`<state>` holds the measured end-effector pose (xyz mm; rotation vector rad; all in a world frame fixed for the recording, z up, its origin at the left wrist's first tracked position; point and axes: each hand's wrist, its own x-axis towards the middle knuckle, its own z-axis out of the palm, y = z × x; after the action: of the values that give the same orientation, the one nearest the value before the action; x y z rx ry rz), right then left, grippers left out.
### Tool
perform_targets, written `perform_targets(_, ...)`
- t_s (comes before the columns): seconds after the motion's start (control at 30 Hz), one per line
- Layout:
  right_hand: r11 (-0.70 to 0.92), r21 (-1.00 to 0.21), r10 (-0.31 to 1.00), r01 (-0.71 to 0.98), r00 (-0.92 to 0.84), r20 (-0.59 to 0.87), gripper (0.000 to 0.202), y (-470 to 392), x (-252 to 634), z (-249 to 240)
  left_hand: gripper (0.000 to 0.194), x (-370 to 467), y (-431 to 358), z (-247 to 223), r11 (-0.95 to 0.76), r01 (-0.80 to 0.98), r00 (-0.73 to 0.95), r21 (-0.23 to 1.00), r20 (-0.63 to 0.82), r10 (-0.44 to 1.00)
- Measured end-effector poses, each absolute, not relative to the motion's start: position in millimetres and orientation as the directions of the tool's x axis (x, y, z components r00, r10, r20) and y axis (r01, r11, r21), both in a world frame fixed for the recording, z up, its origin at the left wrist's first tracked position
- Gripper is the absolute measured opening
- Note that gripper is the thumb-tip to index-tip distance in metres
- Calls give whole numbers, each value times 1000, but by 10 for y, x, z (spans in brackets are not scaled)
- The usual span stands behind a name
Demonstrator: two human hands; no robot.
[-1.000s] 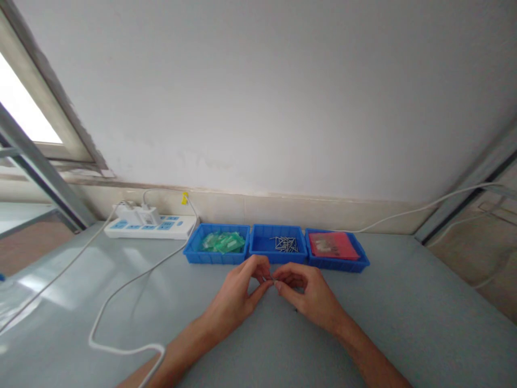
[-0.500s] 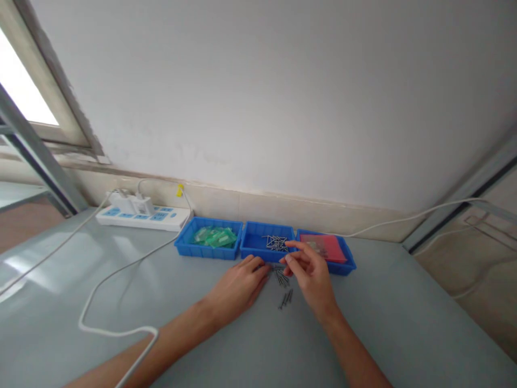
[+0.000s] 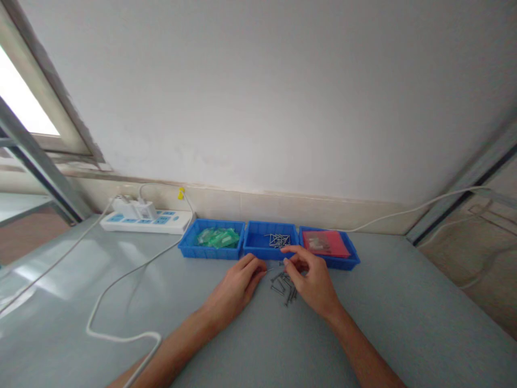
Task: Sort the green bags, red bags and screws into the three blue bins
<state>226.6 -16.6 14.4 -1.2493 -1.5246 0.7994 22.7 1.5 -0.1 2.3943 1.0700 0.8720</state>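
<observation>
My left hand (image 3: 239, 280) is closed just in front of the middle blue tray (image 3: 258, 251), its fingertips pinching a thin screw. To its right my right hand (image 3: 311, 275) has its fingers curled, thumb near the index finger; whether something is between them is too small to tell. Between and below the hands a loose pile of screws (image 3: 287, 285) lies on the grey table. More screws (image 3: 278, 240) sit inside the middle tray. Green packets (image 3: 218, 237) fill the left blue tray (image 3: 210, 253). A red packet (image 3: 337, 243) rests in the right blue tray (image 3: 350, 262).
A white power strip (image 3: 177, 222) with plugged-in chargers stands at the back left. A white cable (image 3: 121, 281) winds over the grey table (image 3: 242, 350) and crosses my left forearm. Metal posts rise at both sides, with a wall behind the trays.
The screws on the table now lie in one larger pile instead of separate groups. My left fingertips now show a screw between them. The camera view has shifted slightly.
</observation>
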Motion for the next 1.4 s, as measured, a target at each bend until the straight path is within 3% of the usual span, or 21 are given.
perform_targets(0.07, 227, -927, 974, 297, -79, 213, 20, -164, 2252, 139, 17, 214, -2, 14, -654, 497, 510, 570, 418, 752)
perform_targets(0.2, 135, -987, 981, 89, -151, 121, 21, -150, 2212, 119, 15, 237, -25, 27, -666, 463, 506, 585, 442, 740)
perform_targets(0.37, 157, -987, 987, -23, -33, 158, 21, -122, 2226, 152, 14, 244, -56, 41, -638, 488, 474, 596, 433, 767)
perform_targets(0.53, 173, -977, 983, -122, 82, 163, 44, -102, 2279, 210, 15, 180, -124, 170, -752, 444, 718, 486, 308, 624)
perform_targets(0.67, 176, -980, 982, -89, 91, 168, 33, -97, 2286, 189, 5, 193, -127, 164, -807, 421, 798, 415, 254, 546)
perform_targets(0.77, 199, -979, 979, -36, 64, 196, 26, -119, 2274, 179, 12, 209, -86, 91, -789, 448, 776, 421, 255, 577)
perform_targets(0.93, 246, -924, 968, 293, -23, 250, 18, -180, 2258, 195, 12, 195, -27, 55, -695, 491, 616, 525, 355, 703)
perform_targets(1.0, 258, -903, 966, 344, -99, 239, 18, -189, 2251, 188, 12, 198, -26, 72, -683, 478, 553, 552, 415, 722)
perform_targets(1.2, 110, -993, 983, 49, -155, 101, 21, -131, 2228, 100, 12, 245, -56, 45, -673, 463, 474, 576, 481, 737)
perform_targets(1.3, 110, -994, 992, -23, -65, 111, 22, -101, 2248, 113, 14, 257, -63, 19, -657, 500, 448, 564, 481, 753)
perform_targets(1.4, 147, -982, 989, -117, 40, 144, 28, -91, 2282, 168, 19, 265, -65, 32, -697, 525, 530, 488, 453, 717)
